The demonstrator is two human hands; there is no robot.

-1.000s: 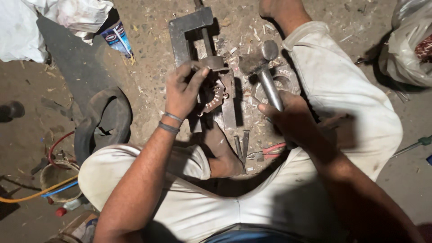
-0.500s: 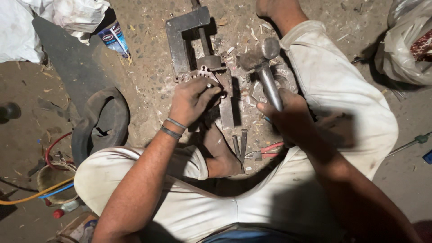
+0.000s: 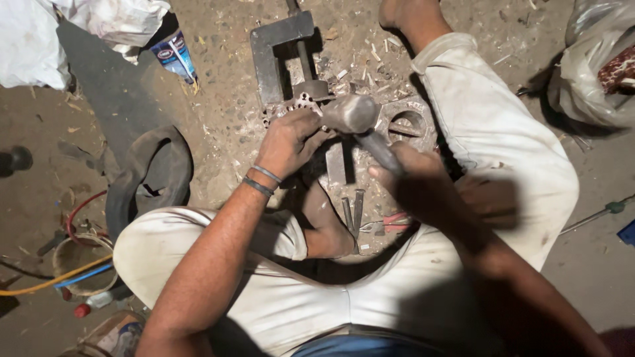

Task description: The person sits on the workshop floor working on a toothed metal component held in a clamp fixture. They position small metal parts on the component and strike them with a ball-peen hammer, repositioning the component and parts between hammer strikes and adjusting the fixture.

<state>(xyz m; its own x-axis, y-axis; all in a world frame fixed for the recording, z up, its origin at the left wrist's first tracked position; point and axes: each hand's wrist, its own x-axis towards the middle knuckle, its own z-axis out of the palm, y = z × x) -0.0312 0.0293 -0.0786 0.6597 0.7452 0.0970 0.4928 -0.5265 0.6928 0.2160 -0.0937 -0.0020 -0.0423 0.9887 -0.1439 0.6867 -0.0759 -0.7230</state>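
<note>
Gripping a heavy steel hammer (image 3: 357, 116) low on its handle, the right hand (image 3: 413, 182) is closed; the left hand (image 3: 291, 142) clamps a rigid metal part (image 3: 291, 106) at 12 o'clock by the vise (image 3: 281, 53).

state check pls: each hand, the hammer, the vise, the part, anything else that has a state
left hand: gripping the small metal part at the vise
right hand: closed around the hammer handle
hammer: head down at the part, blurred
vise: on the ground, jaws apart
pliers: lying unused on the ground
</note>
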